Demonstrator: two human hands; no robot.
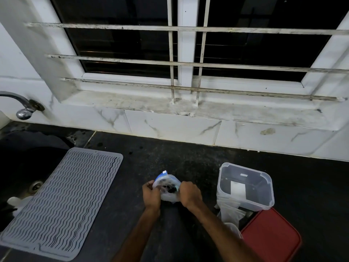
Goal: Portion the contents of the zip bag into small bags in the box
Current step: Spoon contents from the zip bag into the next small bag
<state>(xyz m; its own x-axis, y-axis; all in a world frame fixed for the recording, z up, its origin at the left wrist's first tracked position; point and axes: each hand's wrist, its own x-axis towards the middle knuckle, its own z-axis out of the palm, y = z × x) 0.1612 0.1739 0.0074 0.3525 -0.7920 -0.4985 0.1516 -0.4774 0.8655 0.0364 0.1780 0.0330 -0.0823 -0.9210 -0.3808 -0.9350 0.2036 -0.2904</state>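
Note:
A clear zip bag [167,181] with a blue zip strip and dark contents stands on the black counter in the lower middle. My left hand [151,194] grips its left edge and my right hand [189,193] grips its right edge, with the mouth of the bag between them. Just to the right stands a clear plastic box [245,186], open at the top, with a white label inside. A clear small bag [229,212] lies crumpled against the box's front.
A red lid [270,237] lies flat in front of the box. A grey ribbed drying mat [64,201] lies at the left, beside a dark sink [22,174] with a tap [22,106]. A tiled wall and barred window [188,53] rise behind the counter.

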